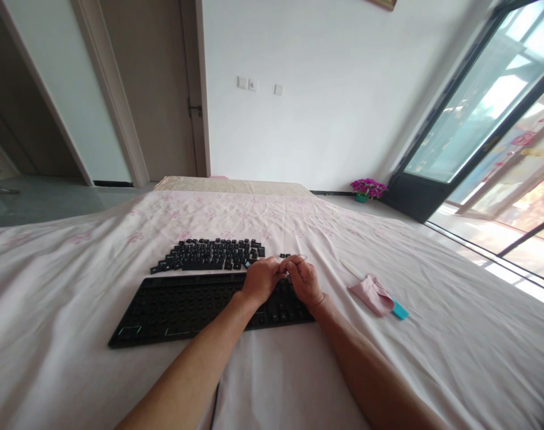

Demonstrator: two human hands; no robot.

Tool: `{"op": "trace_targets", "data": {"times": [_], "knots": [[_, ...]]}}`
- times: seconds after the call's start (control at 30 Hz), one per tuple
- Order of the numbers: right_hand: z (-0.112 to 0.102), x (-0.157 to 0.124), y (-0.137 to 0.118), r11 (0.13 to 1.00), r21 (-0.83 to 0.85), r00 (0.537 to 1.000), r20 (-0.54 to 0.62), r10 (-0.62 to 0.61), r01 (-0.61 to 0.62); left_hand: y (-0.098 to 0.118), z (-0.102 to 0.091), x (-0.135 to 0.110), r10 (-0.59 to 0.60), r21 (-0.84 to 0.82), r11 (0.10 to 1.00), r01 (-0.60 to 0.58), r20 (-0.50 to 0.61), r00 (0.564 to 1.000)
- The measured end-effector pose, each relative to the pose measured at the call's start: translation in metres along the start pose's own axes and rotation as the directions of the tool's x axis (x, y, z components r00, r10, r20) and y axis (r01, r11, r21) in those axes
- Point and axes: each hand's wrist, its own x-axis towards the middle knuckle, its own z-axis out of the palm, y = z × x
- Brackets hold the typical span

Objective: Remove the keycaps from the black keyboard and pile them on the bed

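A black keyboard (186,304) lies on the bed, its keycaps off over much of its left and middle. Above its right part my left hand (263,280) and my right hand (304,279) meet at the fingertips, both closed. A thin wire loop (304,258) shows at my right fingers; it looks like part of a wire keycap puller. Something small and pale sits between the fingertips, too small to name. Behind the keyboard, loose black keycaps (213,254) are laid out in rows. A few more keycaps (284,255) lie just beyond my hands.
A pink cloth (374,295) with a teal object (400,310) beside it lies to the right. The pale floral sheet (388,370) is wrinkled. A dark cable (215,406) runs toward me from the keyboard. Magenta flowers (368,188) stand by the wall.
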Motion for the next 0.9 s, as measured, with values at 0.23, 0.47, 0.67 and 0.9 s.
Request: {"op": "trace_targets", "data": {"times": [0.23, 0.47, 0.67, 0.9], "knots": [[-0.003, -0.001, -0.004, 1.0, 0.001, 0.998, -0.057, 0.028, -0.028, -0.003, 0.001, 0.0, 0.038, -0.114, 0.993, -0.037, 0.012, 0.999], [-0.005, 0.0, -0.008, 0.998, -0.031, 0.987, -0.147, -0.062, 0.059, -0.006, -0.002, 0.001, -0.03, -0.34, 0.939, 0.045, 0.051, 0.998], [-0.014, 0.006, -0.004, 0.982, -0.179, 0.986, -0.144, -0.084, 0.058, -0.01, -0.003, 0.003, -0.184, -0.494, 0.858, 0.14, -0.043, 0.982], [-0.008, 0.014, -0.004, 0.981, -0.169, 0.995, 0.058, -0.084, 0.093, -0.011, -0.008, 0.003, -0.243, -0.782, 0.605, 0.148, -0.004, 0.97]]}}
